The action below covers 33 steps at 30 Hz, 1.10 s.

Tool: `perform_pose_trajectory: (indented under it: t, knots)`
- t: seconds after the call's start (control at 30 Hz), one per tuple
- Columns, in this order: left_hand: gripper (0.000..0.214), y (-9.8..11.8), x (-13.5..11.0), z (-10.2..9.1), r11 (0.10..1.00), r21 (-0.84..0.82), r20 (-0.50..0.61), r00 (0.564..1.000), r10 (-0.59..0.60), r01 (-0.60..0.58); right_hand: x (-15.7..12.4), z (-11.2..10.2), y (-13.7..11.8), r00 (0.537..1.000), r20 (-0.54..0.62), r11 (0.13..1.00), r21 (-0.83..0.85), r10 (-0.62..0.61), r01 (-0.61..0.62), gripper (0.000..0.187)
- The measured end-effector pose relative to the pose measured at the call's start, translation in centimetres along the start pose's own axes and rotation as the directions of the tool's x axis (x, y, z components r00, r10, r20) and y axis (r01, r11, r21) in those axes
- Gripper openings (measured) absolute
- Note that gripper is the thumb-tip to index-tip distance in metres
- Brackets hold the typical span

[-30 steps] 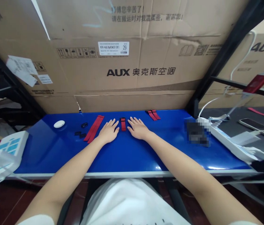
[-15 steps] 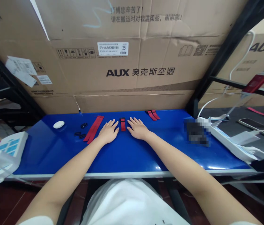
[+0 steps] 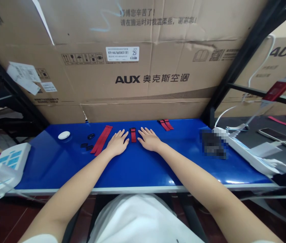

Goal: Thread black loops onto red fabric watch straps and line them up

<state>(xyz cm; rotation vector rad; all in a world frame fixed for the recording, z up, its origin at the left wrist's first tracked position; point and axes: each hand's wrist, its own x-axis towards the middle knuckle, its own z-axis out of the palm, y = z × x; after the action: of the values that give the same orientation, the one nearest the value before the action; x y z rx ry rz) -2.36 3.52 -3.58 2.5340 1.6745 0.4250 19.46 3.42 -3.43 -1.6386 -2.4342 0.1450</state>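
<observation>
Both of my hands lie flat, palms down, on a blue table [image 3: 145,165]. My left hand [image 3: 118,142] and my right hand [image 3: 149,139] have their fingers stretched out and hold nothing. Between them lies a short red strap with a black buckle [image 3: 133,134], touched by neither hand. Long red straps [image 3: 101,139] lie just left of my left hand, with small black buckles [image 3: 88,141] beside them. Another pair of red straps [image 3: 166,124] lies at the back, right of my right hand.
A small white oval object [image 3: 64,135] sits at the table's back left. Large cardboard boxes [image 3: 138,67] wall off the back. A white power strip [image 3: 246,152] with cables lies at the right, and a white and blue device [image 3: 3,168] at the left edge.
</observation>
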Motion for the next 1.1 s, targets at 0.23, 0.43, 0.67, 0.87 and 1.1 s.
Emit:
perform_pose_trajectory:
  t: [0.23, 0.43, 0.67, 0.87, 1.1]
  knots:
    - [0.059, 0.3, -0.1, -0.4, 0.997, 0.08, 0.057, 0.998, -0.026, 0.021, 0.0, -0.2, -0.1, 1.0, 0.014, 1.0, 0.008, 0.006, -0.006, 0.064]
    - [0.059, 0.4, -0.1, -0.4, 0.996, 0.085, 0.053, 0.998, -0.026, 0.021, 0.0, -0.1, 0.0, 1.0, 0.009, 1.0, 0.016, 0.0, 0.0, 0.064]
    - [0.06, 0.5, -0.1, -0.5, 0.996, 0.082, 0.063, 0.998, -0.03, 0.024, 0.0, -0.1, 0.0, 1.0, 0.004, 1.0, 0.018, 0.001, -0.001, 0.063]
    - [0.063, 1.3, -0.7, -0.7, 0.975, 0.12, -0.004, 0.983, -0.186, 0.185, -0.5, -0.5, -0.6, 0.998, -0.045, 0.999, -0.002, -0.033, 0.033, 0.06]
    - [0.07, 1.5, -1.6, -1.0, 0.912, 0.115, -0.065, 0.919, -0.39, 0.395, -1.5, -1.1, -2.5, 0.926, -0.107, 0.931, -0.066, -0.363, 0.358, 0.055]
